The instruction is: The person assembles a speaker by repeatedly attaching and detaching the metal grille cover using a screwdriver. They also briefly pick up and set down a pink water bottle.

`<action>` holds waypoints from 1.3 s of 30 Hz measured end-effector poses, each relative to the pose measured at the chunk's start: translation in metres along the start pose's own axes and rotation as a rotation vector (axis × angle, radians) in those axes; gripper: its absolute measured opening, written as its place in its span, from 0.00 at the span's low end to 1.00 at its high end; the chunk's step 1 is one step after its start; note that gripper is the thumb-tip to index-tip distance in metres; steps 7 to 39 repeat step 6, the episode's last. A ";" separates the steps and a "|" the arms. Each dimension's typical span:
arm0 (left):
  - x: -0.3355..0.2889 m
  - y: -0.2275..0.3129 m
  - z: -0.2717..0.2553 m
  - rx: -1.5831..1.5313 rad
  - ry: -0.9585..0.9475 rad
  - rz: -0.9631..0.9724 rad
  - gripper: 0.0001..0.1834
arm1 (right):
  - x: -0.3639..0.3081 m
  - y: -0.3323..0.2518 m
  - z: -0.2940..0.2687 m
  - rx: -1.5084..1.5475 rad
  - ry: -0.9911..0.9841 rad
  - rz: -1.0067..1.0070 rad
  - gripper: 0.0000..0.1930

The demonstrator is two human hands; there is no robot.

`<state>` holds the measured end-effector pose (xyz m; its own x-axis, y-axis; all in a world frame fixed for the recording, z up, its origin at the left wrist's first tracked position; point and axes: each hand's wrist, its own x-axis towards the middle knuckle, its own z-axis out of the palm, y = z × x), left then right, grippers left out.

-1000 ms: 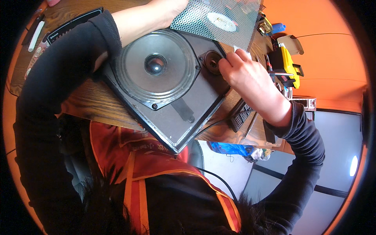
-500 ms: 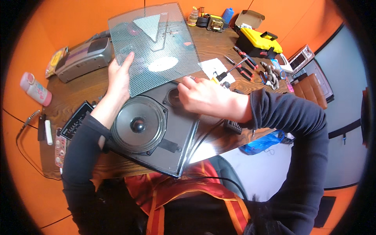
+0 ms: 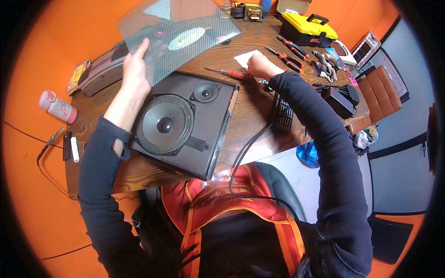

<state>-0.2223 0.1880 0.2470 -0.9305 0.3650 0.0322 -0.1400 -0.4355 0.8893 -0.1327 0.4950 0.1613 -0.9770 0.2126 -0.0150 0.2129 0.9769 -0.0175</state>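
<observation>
My left hand [image 3: 136,69] grips the edge of a perforated metal speaker grille [image 3: 185,51], held tilted above the far side of the table. Below it lies a black speaker cabinet [image 3: 208,118], face up, its large woofer cone [image 3: 165,125] and small tweeter [image 3: 205,92] bare. My right hand [image 3: 262,66] is closed over a white paper [image 3: 244,59] beyond the cabinet's right corner; what its fingers hold, if anything, is hidden. Just left of that hand, a red-handled screwdriver [image 3: 234,74] points its shaft leftward.
Red-handled pliers [image 3: 287,60], gloves [image 3: 327,69] and a yellow-lidded toolbox [image 3: 309,30] are at the back right. A black cable [image 3: 241,162] hangs over the front edge. To the left stand a pink-and-white bottle [image 3: 58,106] and a grey device [image 3: 99,72].
The grille has moved up and tilted flatter in my left hand. My right hand has left the tweeter area for the paper. The screwdriver near it now points left instead of up-right.
</observation>
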 end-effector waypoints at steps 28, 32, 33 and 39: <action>-0.068 0.051 -0.017 -0.065 -0.019 0.142 0.17 | -0.034 -0.013 -0.046 0.512 0.086 0.073 0.12; -0.068 0.051 -0.017 -0.065 -0.019 0.142 0.17 | -0.034 -0.013 -0.046 0.512 0.086 0.073 0.12; -0.068 0.051 -0.017 -0.065 -0.019 0.142 0.17 | -0.034 -0.013 -0.046 0.512 0.086 0.073 0.12; -0.068 0.051 -0.017 -0.065 -0.019 0.142 0.17 | -0.034 -0.013 -0.046 0.512 0.086 0.073 0.12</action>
